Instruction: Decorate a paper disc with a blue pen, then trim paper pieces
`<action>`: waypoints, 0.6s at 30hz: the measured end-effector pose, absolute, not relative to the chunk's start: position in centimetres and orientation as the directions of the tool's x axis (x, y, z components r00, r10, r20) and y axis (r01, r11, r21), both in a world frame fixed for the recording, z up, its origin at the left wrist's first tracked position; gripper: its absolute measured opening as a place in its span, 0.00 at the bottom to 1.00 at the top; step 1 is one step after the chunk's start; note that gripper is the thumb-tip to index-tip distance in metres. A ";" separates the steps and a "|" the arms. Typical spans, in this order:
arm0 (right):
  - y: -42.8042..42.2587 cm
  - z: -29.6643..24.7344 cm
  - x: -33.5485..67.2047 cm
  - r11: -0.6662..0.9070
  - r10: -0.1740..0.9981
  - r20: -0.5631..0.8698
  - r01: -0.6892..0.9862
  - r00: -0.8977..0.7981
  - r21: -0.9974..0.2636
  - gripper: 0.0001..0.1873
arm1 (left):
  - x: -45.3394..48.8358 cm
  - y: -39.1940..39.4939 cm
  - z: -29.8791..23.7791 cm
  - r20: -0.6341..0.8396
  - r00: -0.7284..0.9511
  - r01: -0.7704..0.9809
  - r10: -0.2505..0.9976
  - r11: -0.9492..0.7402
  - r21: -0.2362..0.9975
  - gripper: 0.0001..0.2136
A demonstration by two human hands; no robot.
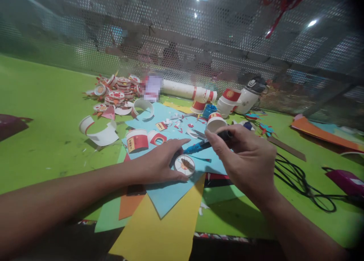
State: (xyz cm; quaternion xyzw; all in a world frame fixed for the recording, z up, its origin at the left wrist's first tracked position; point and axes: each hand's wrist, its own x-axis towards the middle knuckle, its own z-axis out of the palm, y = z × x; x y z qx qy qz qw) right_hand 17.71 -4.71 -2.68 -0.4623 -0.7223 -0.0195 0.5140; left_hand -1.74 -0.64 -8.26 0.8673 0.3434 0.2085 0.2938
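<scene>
My left hand (163, 161) lies on the light blue paper (167, 196), its thumb and fingers curled round the edge of a small round paper disc (184, 166) with an orange and dark pattern. A blue and black pen-shaped tool (196, 147) is gripped in my right hand (246, 158). Its blue end points down left, close to the disc's upper edge; whether it touches cannot be made out. Pointed metal blades (200, 134) show just behind the tool. Left of the disc are a cut red-and-white cup piece (137, 140) and a red ring piece (157, 138).
A pile of decorated discs (116, 96) sits at the back left beside curled white cup strips (99, 132). Stacked paper cups (184, 88) lie along the mesh; a white bottle (250, 96) stands rightward. Black cable (301, 181) and orange paper (321, 132) are at right.
</scene>
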 end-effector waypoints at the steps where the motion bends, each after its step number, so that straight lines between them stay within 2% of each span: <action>1: -4.7 -2.5 17.7 0.573 0.639 0.768 0.690 -0.038 -0.443 0.10 | -1.8 -0.7 -8.3 0.147 0.668 0.488 0.730 -0.578 0.654 0.40; 9: -4.2 -3.0 17.9 0.552 0.700 0.710 0.685 -0.071 -0.475 0.12 | -1.9 -1.0 -7.8 0.126 0.651 0.503 0.749 -0.550 0.667 0.41; 12: -4.1 -3.1 18.0 0.549 0.711 0.701 0.671 -0.061 -0.498 0.12 | -2.1 -1.0 -7.7 0.096 0.651 0.493 0.753 -0.516 0.701 0.43; 18: -4.0 -3.2 17.9 0.540 0.720 0.692 0.678 -0.063 -0.499 0.12 | -2.3 -0.8 -7.7 0.077 0.671 0.418 0.738 -0.461 0.783 0.41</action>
